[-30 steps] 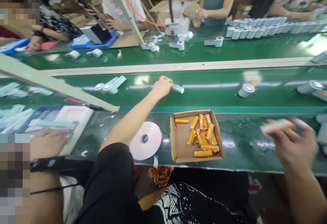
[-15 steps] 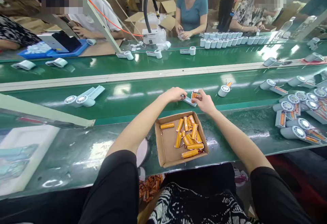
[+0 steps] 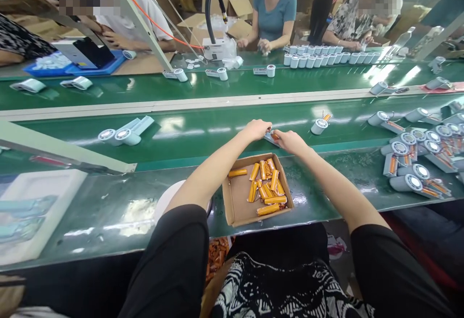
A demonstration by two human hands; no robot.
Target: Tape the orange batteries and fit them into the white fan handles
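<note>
Over the green conveyor belt (image 3: 203,134), my left hand (image 3: 258,129) is closed at the far end of a light blue handheld fan housing (image 3: 270,138), whose round end is hidden behind the fingers. My right hand (image 3: 291,141) pinches an orange cylindrical battery (image 3: 276,136) against the open handle of that housing. The two hands almost touch. Just below them, on the bench edge, sits a shallow cardboard box (image 3: 237,204) holding several orange batteries (image 3: 268,190) with thin wires.
Two fan housings (image 3: 127,137) lie on the belt at left, one with a battery (image 3: 319,125) to the right. Many more (image 3: 413,182) crowd the bench at right. A slanted metal post (image 3: 72,149) and a white foam tray (image 3: 43,211) stand at left. Co-workers (image 3: 274,13) sit across the far belt.
My left hand has shifted right, closer to my right hand. The battery, upright before, now lies lower against the housing. Across the belt, a co-worker's hands have moved apart.
</note>
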